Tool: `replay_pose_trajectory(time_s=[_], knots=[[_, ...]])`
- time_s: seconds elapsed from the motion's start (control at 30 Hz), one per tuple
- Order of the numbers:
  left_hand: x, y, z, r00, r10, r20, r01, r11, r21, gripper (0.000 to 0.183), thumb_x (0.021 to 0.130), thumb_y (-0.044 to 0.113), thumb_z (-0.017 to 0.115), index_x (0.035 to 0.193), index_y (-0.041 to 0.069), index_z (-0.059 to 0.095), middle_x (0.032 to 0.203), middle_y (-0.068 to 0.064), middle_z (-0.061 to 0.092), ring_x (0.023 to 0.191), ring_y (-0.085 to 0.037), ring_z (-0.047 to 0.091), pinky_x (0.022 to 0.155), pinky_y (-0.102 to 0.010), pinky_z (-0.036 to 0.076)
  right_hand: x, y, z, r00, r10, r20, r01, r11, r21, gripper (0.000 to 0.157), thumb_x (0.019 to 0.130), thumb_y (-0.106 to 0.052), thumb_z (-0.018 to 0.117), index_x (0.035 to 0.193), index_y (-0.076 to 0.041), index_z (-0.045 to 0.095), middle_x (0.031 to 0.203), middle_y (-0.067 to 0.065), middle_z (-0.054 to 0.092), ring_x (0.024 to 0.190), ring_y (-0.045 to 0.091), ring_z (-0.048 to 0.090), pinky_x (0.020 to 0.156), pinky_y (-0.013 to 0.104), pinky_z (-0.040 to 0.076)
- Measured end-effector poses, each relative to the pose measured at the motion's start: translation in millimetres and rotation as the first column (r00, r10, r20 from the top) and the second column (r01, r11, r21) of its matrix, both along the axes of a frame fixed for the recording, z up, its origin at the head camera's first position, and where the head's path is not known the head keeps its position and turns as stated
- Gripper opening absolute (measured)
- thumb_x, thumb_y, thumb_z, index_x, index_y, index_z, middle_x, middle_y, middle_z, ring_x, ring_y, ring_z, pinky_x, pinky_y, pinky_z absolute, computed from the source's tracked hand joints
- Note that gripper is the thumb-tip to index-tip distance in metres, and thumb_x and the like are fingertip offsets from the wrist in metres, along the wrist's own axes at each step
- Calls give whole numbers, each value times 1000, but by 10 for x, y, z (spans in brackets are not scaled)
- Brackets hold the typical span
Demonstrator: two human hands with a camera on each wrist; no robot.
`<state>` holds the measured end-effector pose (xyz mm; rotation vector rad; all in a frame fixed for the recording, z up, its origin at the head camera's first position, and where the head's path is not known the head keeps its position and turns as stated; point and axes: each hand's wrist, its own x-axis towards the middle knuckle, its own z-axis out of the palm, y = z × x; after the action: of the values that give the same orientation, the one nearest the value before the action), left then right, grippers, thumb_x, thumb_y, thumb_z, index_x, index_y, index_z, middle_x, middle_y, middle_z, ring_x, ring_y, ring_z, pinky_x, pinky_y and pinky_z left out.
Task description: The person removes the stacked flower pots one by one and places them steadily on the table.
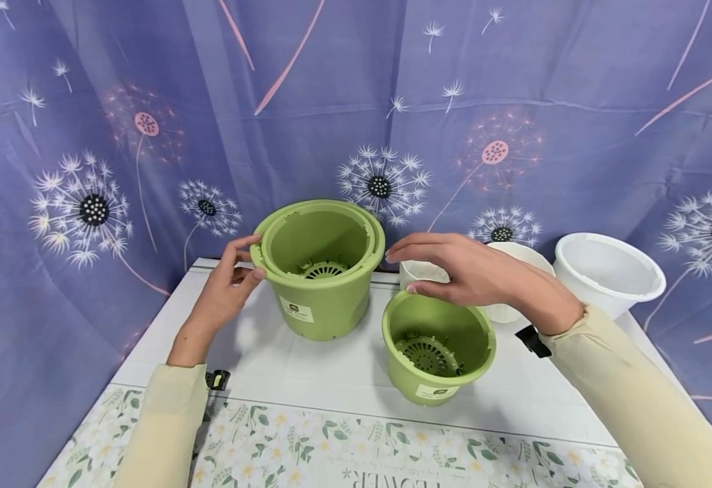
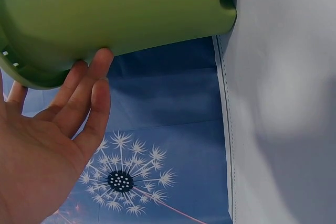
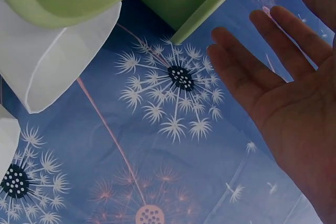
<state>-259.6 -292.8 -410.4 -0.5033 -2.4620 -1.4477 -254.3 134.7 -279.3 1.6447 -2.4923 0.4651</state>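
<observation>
At the back of the table stands a large green plastic flowerpot with a pale label, a second green rim showing inside it and a slotted base. My left hand is at its left rim, thumb and fingertips against the edge; in the left wrist view the extended fingers meet the pot's side below the rim. My right hand reaches in from the right with straight fingers, fingertips near the large pot's right rim and nothing in the palm. Below that hand sits a smaller green flowerpot, upright, with a slotted base.
Behind the right hand are white pots, partly hidden by the forearm, and a wider white pot at the back right. A purple dandelion-print curtain hangs behind the table. Floral print covers the table's front strip.
</observation>
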Motion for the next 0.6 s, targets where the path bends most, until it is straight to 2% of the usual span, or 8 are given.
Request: replay_pose_trajectory(time_s=[0.1, 0.27, 0.6], knots=[[-3, 5, -1, 1000, -5, -3, 5, 1000, 0, 62, 111, 28, 59, 166, 31, 31, 133, -19, 57, 109, -32, 69, 89, -26, 53, -34, -41, 11, 1000, -3, -2, 4, 1000, 15, 46, 102, -23, 74, 145, -8, 64, 149, 7, 60, 138, 27, 57, 115, 49, 46], [-8, -7, -5, 1000, -13, -13, 13, 1000, 8, 61, 111, 27, 59, 166, 30, 31, 133, -20, 57, 109, -37, 69, 89, -28, 53, -116, -122, 27, 1000, 6, 0, -6, 1000, 28, 47, 102, -21, 73, 145, -5, 63, 149, 11, 59, 141, 30, 55, 117, 51, 44], [-28, -24, -36, 1000, -23, -9, 23, 1000, 12, 61, 111, 28, 59, 166, 30, 32, 134, -19, 57, 110, -38, 70, 90, -26, 53, -217, -271, 25, 1000, 9, 25, -11, 998, 64, 45, 101, -18, 74, 142, -3, 64, 148, 13, 60, 140, 32, 55, 119, 51, 43]])
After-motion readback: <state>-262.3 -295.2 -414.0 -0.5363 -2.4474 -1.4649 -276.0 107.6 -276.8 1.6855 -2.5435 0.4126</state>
